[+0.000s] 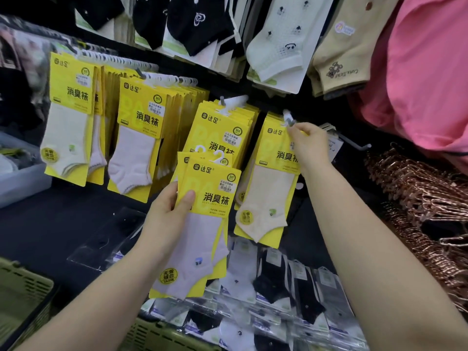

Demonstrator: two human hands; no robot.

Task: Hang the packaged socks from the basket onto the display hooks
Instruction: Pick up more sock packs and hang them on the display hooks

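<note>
My left hand point(169, 206) grips a small stack of yellow sock packs point(202, 224) with pale grey socks, their white hanger hooks at the top. My right hand point(307, 145) pinches the top of a yellow pack with a beige sock point(266, 198), right at its white hanger point(288, 117) on a display hook. Three more hooks to the left carry rows of the same yellow packs point(141, 138). The green basket point(162, 335) shows at the bottom edge, below my left forearm.
Black, white and beige socks point(276, 44) hang on the row above. An empty metal hook point(354, 143) juts out right of my right hand. Copper wire hangers point(425, 203) are piled at the right; clear-wrapped socks point(278, 287) lie below. Pink cloth point(425, 79) hangs top right.
</note>
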